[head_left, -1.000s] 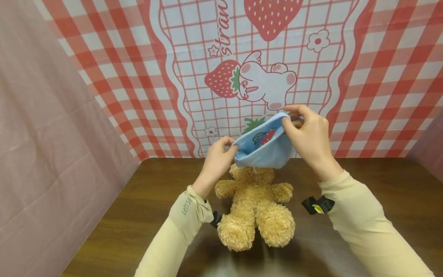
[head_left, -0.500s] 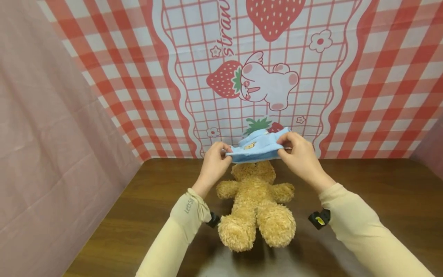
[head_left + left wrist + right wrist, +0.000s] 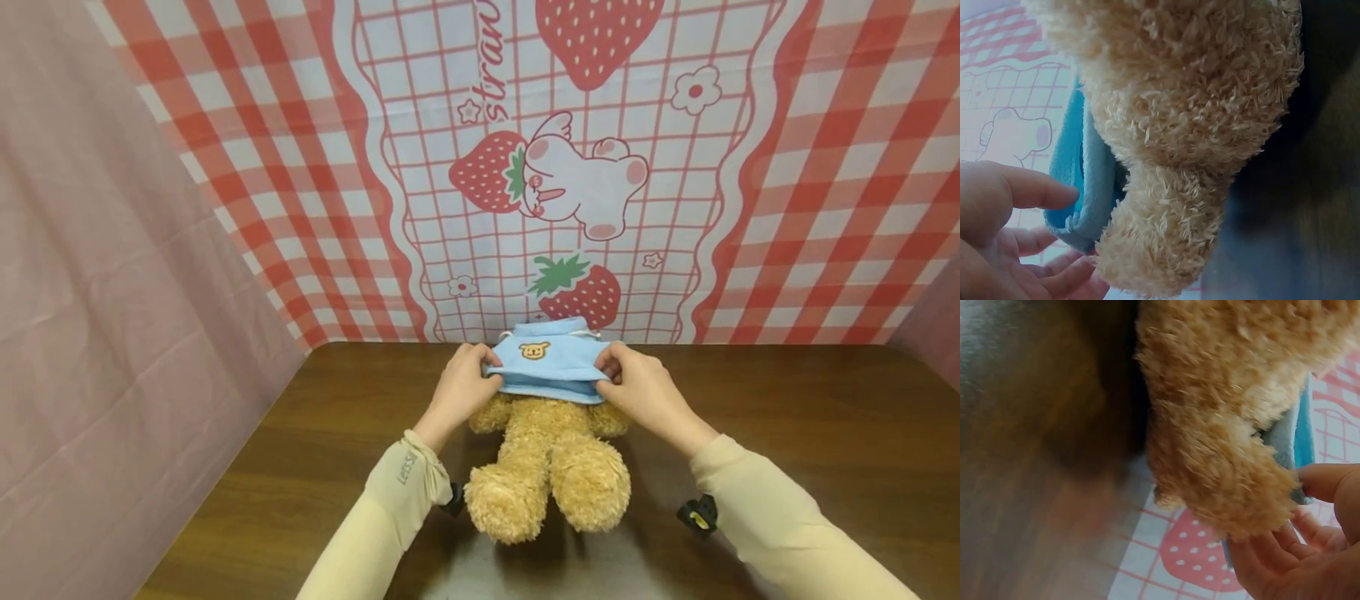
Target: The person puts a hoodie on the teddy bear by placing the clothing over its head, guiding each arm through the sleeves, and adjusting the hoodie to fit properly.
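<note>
A tan plush teddy bear (image 3: 551, 450) lies on the table, feet toward me. Over its head and upper chest lies a small light-blue top (image 3: 555, 354) with a bear-face patch and white cords, hiding the head. My left hand (image 3: 462, 385) pinches the hem at its left corner; my right hand (image 3: 641, 390) pinches the right corner. The hem opening faces me. In the left wrist view the left thumb (image 3: 1047, 190) presses on the blue hem (image 3: 1094, 181) beside the bear's arm (image 3: 1160, 237). The right wrist view has the other arm (image 3: 1222, 469) near the right fingers (image 3: 1272, 556).
A brown wooden table (image 3: 330, 450) holds the bear. Behind it hangs a red-and-white checked cloth (image 3: 825, 208) with strawberry prints, touching the table's back edge. A pink curtain (image 3: 127, 333) hangs at the left. Each wrist bears a black strapped device (image 3: 699, 515).
Both hands have lowered the blue top toward me, from above the bear's head down over its head and chest. The top has turned so its patch shows and its hem faces me.
</note>
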{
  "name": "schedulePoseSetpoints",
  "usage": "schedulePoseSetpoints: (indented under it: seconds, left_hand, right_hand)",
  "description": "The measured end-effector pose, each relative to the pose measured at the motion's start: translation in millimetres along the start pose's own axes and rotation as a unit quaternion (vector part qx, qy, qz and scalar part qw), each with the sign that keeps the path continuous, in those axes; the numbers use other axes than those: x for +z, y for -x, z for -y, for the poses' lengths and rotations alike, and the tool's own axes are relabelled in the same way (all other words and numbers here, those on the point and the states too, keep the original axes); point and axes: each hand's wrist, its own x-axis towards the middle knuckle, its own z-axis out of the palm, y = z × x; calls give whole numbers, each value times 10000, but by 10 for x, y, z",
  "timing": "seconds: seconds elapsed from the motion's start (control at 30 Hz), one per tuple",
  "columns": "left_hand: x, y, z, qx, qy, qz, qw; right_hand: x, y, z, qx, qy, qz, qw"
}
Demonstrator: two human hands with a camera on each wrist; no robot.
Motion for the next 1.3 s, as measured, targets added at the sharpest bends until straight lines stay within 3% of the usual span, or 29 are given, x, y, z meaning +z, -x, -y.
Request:
schedulePoseSetpoints:
  seconds: [0.17, 0.4, 0.47, 0.53, 0.63, 0.7, 0.77, 0.83, 0.9, 1.0, 1.17, 1.3]
  left_hand:
    - [75, 21, 52, -266, 165, 210, 9993]
    - [124, 82, 147, -287, 531, 774, 9952]
    - [130, 94, 160, -267, 662, 923, 9932]
    - [138, 107, 175, -352, 1100, 1176, 9863]
    - [156, 133, 199, -565, 1858, 1526, 9690]
    - [179, 152, 221, -730, 2387, 1691, 9535]
    - [212, 167, 246, -703, 2605, 1684, 9481]
    - [250, 178, 269, -645, 2736, 1639, 9456]
    - [280, 183, 281, -590, 2792, 1572, 9454]
    - [300, 183, 282, -519, 2712, 1440, 9503]
    - [295, 187, 263, -310, 2111, 1112, 9706]
    - [285, 194, 240, -128, 1887, 919, 9776]
  right_hand:
    - [50, 40, -15, -16, 120, 189, 9997]
    - [35, 89, -59, 91, 4, 778, 9969]
    - [32, 99, -82, 194, -93, 891, 9958]
    - [37, 108, -114, 376, -344, 1040, 9933]
    - [62, 121, -178, 741, -1235, 1391, 9797]
    - [83, 134, -229, 968, -1970, 1570, 9629]
    - [101, 151, -279, 1074, -2589, 1650, 9456]
    - [113, 170, -324, 1041, -2906, 1617, 9373]
    - [120, 188, -358, 973, -3063, 1567, 9339]
    - [130, 205, -392, 837, -2981, 1419, 9402]
    - [135, 226, -423, 811, -2860, 1294, 9460]
    - [113, 229, -448, 782, -2865, 1445, 9439]
